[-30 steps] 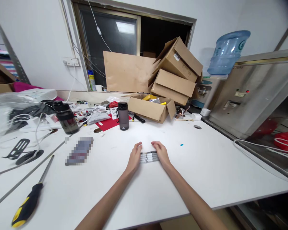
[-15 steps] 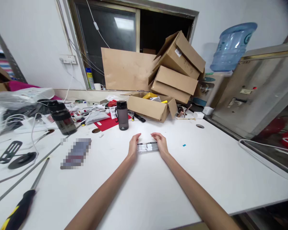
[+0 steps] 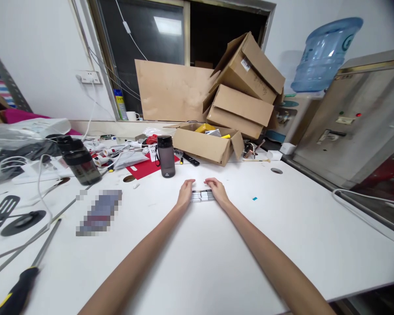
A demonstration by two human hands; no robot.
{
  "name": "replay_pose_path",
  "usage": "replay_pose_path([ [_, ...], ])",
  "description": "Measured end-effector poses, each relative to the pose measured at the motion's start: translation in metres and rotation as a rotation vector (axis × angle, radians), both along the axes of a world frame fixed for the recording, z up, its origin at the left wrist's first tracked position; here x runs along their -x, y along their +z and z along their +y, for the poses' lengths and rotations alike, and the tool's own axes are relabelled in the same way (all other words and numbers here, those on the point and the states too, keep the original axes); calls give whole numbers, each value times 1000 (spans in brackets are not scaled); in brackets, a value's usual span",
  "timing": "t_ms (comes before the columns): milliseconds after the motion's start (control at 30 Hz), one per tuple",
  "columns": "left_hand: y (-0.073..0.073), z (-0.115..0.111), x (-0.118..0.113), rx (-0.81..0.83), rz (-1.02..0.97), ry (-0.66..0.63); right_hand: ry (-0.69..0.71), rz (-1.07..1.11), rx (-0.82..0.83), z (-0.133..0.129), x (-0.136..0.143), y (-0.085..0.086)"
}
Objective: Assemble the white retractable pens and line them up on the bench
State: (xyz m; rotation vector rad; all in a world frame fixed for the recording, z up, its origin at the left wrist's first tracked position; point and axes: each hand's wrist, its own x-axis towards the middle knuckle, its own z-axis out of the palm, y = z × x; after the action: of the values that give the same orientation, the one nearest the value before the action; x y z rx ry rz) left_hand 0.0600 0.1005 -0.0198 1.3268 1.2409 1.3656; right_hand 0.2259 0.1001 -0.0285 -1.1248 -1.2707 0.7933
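A small bundle of slim, clear and white sticks, perhaps pens (image 3: 202,196), lies crosswise between my hands over the white table (image 3: 197,258). My left hand (image 3: 185,192) is closed round its left end, and my right hand (image 3: 218,190) is closed round its right end. The fingers of both hands curve inward above the bundle, and their tips do not touch each other. Both ends of the bundle are hidden by my palms.
Behind my hands stand a dark bottle (image 3: 166,156) and an open cardboard box (image 3: 205,144). To the left are another bottle (image 3: 80,162), a pixelated flat object (image 3: 101,212) and a screwdriver (image 3: 22,280). A blue scrap (image 3: 255,198) lies to the right.
My hands have drawn slightly closer together around the bundle, so less of it shows. The camera view has shifted a little.
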Motion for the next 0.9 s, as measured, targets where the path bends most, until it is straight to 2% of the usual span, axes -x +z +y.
replay_pose_path([
  [500, 5, -13, 1, -133, 130, 23, -91, -55, -49, -6, -4, 7],
  [667, 11, -23, 24, -158, 163, 3, -80, -54, -49, -16, -22, 8],
  [833, 18, -53, 56, -179, 216, -13, -68, -74, -19, -47, -47, 7],
  [900, 18, -66, 67, -151, 336, -52, -61, -73, 6, -60, -54, 5],
])
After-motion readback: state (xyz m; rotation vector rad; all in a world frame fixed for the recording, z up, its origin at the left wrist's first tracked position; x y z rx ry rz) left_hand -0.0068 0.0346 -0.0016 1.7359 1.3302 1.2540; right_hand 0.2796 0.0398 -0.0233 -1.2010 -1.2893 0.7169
